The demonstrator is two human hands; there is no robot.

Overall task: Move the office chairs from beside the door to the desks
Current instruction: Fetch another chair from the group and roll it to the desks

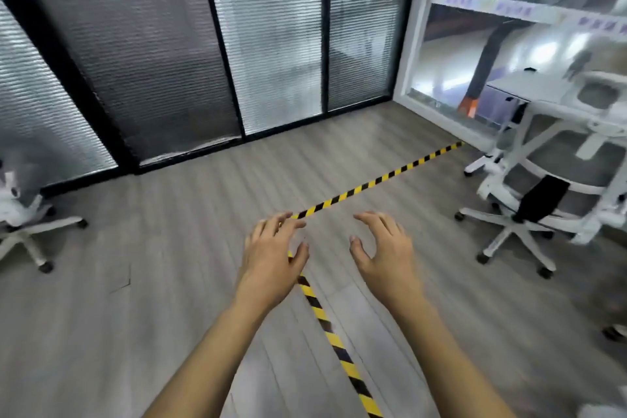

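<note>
Both empty, fingers loosely curled: left grip (271, 258), right grip (383, 254). Left chair (20, 214) sits far left, well apart, nearer the left grip. Right chair (529, 214) looks parked at the counter (529, 86).

No legible text or signs.

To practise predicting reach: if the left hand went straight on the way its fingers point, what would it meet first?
Probably nothing nearby: the left hand points over bare floor toward the blinded glass wall, likely its first contact; depth is unclear.
</note>
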